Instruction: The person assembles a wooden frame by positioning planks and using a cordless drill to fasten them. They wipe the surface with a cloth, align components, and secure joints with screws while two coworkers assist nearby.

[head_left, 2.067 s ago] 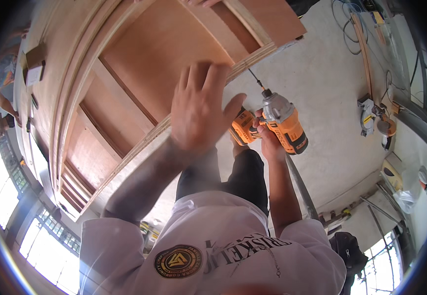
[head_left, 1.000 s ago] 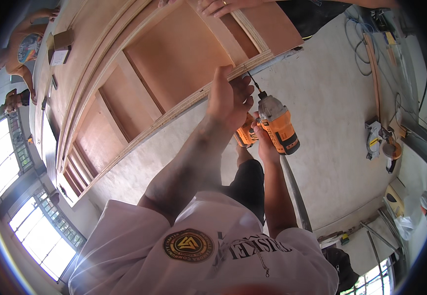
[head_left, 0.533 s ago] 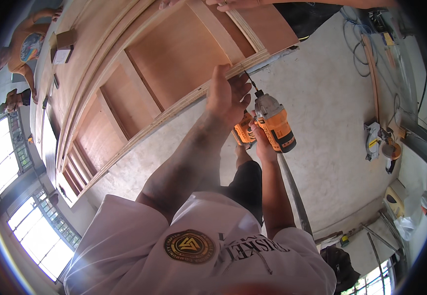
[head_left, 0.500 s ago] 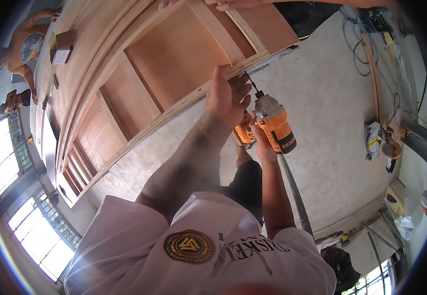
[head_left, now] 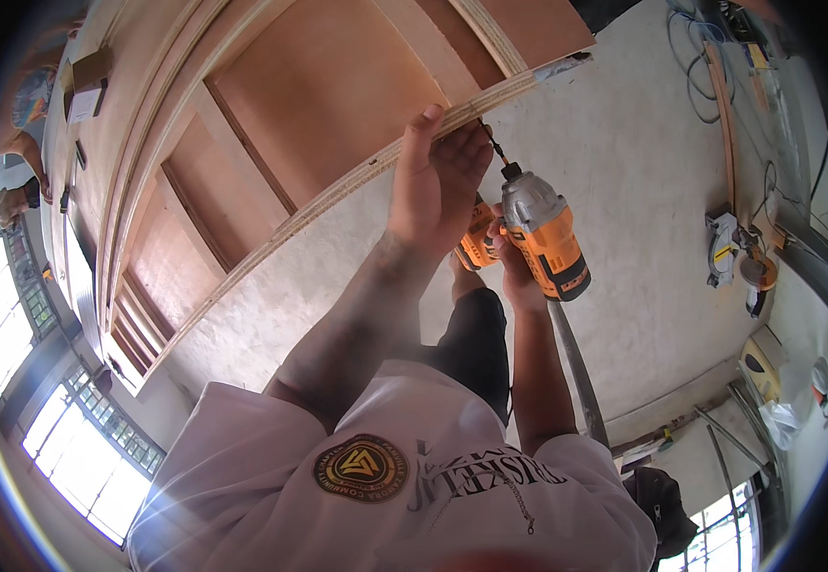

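Note:
My right hand is wrapped round the handle of an orange and black cordless impact driver with a grey metal nose. Its long dark bit points up at the near edge of a large plywood frame, and the tip reaches the underside of that edge. My left hand grips the same edge just left of the bit. Its thumb lies over the top and its fingers curl underneath, partly hidden. Whether a screw sits at the bit's tip is too small to tell.
Beyond the frame, a small open cardboard box stands on a plywood surface. A person is at the far left edge. On the floor to the right lie a power saw, a long wood strip and coiled cables.
The plywood frame has shifted left and up in the view. Another person's hands at the top have gone out of sight. My left hand still holds the edge, and the driver's bit remains there.

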Demonstrator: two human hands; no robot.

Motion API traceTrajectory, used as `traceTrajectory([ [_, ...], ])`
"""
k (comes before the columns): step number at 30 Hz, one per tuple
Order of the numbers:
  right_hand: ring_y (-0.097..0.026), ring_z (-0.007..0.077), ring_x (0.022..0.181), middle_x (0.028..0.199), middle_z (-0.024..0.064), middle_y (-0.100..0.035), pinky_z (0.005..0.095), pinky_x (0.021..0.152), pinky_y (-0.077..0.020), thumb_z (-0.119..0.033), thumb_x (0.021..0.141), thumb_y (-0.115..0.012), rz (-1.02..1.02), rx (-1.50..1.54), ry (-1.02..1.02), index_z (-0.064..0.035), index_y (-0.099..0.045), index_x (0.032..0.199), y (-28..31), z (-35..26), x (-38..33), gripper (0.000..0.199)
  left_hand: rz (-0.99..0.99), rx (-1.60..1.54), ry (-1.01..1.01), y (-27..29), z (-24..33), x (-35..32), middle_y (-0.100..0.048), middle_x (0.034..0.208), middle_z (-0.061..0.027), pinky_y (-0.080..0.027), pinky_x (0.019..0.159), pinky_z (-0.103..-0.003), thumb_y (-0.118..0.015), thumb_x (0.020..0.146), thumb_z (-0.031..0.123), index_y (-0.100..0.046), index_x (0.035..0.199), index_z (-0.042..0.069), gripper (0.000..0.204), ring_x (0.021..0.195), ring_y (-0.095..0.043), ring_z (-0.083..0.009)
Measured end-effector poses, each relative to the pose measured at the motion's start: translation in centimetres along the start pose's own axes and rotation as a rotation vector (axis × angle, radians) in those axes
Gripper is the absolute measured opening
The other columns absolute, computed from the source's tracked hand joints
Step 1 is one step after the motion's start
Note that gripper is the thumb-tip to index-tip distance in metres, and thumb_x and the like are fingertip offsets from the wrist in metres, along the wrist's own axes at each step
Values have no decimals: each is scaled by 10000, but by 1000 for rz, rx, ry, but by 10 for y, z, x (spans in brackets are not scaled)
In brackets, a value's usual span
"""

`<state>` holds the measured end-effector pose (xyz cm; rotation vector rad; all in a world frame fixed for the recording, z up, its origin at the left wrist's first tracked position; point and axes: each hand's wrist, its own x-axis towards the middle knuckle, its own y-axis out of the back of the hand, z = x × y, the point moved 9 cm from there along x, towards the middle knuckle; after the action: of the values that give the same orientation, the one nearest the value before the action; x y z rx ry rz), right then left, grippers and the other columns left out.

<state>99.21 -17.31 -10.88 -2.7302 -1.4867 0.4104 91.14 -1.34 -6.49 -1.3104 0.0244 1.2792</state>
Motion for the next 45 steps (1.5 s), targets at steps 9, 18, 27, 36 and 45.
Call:
traceTrajectory([
  [9,-588,110,957,1090,38,-640,295,912,-474,23,883,-597,-35,58,-56,7,-590,1263,-7,-10,-5,381,-74,23,-12,0,-2,-1,-680,1086,-112,-468,1022,-406,-614,979,406,-636,1118,28,403,1077,-630,-244],
  [18,-580,100,945,1023,16,-623,292,915,-447,-47,905,-635,-21,14,-39,-32,-593,1238,-7,-16,-5,336,-109,28,-11,-3,-5,-6,-667,1120,-112,-431,1077,-423,-616,975,421,-618,1199,18,461,1136,-605,-250],
  [27,-575,103,953,1027,15,-617,300,917,-445,-74,921,-659,-5,71,-96,-36,-581,1251,-8,-10,-8,341,-39,106,-65,0,-2,-2,-667,1204,-116,-408,1120,-422,-607,983,407,-606,1243,36,453,1225,-588,-247],
  [36,-584,108,943,1057,32,-621,292,875,-478,-2,918,-617,-61,16,17,-12,-582,1251,-8,-10,-3,335,-10,104,-150,2,0,2,-680,1193,-121,-443,1103,-412,-611,977,384,-610,1238,17,450,1177,-629,-248],
  [45,-597,116,950,1103,46,-640,298,887,-494,7,907,-613,-62,-130,80,-9,-563,1289,0,-1,-3,386,-17,128,-170,1,1,1,-686,1170,-130,-455,1096,-407,-615,969,396,-606,1235,-3,480,1165,-634,-248],
])
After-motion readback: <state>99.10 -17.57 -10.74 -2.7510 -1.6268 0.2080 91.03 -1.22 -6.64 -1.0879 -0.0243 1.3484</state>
